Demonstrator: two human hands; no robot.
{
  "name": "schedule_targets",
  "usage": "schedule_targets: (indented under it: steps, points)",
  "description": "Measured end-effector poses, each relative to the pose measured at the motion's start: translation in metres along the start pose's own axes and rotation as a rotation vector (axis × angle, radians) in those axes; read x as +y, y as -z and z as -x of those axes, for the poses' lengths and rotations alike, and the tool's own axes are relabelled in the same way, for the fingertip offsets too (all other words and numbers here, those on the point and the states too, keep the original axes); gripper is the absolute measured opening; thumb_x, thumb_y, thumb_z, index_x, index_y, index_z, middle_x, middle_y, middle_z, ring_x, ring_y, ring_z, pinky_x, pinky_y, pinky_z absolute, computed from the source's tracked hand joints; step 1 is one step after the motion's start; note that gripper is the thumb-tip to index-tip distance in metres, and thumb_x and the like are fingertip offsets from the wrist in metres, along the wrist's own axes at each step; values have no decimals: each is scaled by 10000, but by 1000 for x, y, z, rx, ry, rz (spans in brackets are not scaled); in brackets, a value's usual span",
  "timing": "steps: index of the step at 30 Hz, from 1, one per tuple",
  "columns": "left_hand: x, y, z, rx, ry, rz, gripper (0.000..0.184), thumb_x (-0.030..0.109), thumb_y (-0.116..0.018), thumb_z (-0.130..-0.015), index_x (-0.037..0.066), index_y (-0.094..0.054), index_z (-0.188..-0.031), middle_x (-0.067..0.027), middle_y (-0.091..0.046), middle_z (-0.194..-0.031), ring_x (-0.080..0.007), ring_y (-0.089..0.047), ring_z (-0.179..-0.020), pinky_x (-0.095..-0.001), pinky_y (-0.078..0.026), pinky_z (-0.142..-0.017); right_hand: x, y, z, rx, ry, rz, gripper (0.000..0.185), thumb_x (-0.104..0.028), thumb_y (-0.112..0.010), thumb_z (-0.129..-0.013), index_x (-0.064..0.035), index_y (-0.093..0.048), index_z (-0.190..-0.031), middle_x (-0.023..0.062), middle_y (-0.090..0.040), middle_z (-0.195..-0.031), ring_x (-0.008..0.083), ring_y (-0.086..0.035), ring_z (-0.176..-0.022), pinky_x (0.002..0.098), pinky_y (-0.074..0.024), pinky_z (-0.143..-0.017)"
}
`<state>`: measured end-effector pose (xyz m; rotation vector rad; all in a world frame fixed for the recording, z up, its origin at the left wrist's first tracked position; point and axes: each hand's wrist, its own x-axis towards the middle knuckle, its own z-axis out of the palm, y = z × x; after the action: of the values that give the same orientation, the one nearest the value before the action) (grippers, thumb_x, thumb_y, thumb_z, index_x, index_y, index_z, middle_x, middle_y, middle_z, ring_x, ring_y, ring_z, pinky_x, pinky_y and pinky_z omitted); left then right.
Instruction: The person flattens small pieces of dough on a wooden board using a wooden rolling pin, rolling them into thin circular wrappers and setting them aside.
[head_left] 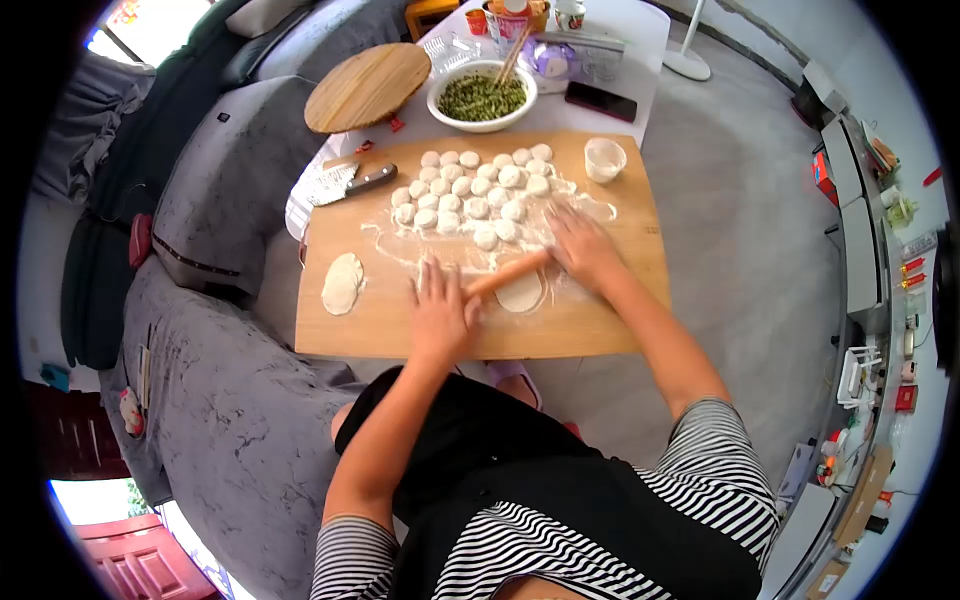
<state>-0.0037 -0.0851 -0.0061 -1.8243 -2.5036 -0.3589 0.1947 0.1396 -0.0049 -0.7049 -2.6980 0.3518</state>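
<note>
A wooden rolling pin [510, 273] lies at a slant across a round dough wrapper [522, 293] on the floured board [400, 330]. My left hand [441, 308] rests on the pin's left end, its fingers stretched forward over the board. At the pin's other end is my right hand [586, 250], palm down with straight fingers. Both hands look open, pressing rather than gripping. Beyond them sit several small dough pieces [449, 203] dusted with flour. Flat rolled wrappers [342, 284] overlap on the board's left side.
A cleaver [370, 181] lies at the board's left edge, and a small clear cup [604, 160] stands at its right corner. Behind are a bowl of green filling [482, 98] with chopsticks, a phone [600, 101] and a round wooden lid [368, 87]. A grey sofa [220, 380] stands left.
</note>
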Motion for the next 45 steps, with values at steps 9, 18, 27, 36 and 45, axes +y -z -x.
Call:
schedule_targets:
  steps: [9,18,27,36,45]
  points:
    - [-2,1,-10,22,83,2,713,453,-508,-950,4,-368,-1485,-302,-259,-1560,-446,-221,-1466,-598,-141,-1178,-17,6,0,48,27,55,567,-360,-522,-973,-14,-463,-1419,163,-394,-1535,310,-344,-1430,445,-269,-1175]
    - [7,4,4,15,-35,23,774,443,-605,-900,45,-343,-1510,-273,-248,-1577,-419,-232,-1468,-599,-151,-1170,-18,37,26,-25,-24,41,568,-313,-530,-966,-15,-435,-1440,168,-386,-1536,310,-310,-1450,464,-271,-1168]
    - [22,7,26,-7,-122,29,798,490,-598,-884,38,-361,-1498,-286,-236,-1575,-441,-223,-1465,-605,-134,-1171,-11,40,45,-55,-77,6,551,-265,-524,-975,-6,-420,-1450,179,-382,-1537,326,-300,-1453,450,-223,-1201]
    - [31,10,34,-24,-165,47,783,477,-607,-883,44,-378,-1494,-275,-241,-1578,-433,-217,-1469,-606,-136,-1171,9,34,46,-80,-48,61,553,-261,-504,-979,-12,-401,-1462,171,-377,-1541,318,-314,-1447,446,-231,-1197]
    - [26,18,43,-38,-181,42,713,482,-561,-916,74,-409,-1480,-267,-257,-1576,-420,-239,-1467,-592,-157,-1169,-2,33,62,-52,10,32,541,-320,-503,-987,-16,-445,-1431,176,-370,-1543,327,-307,-1449,459,-232,-1195]
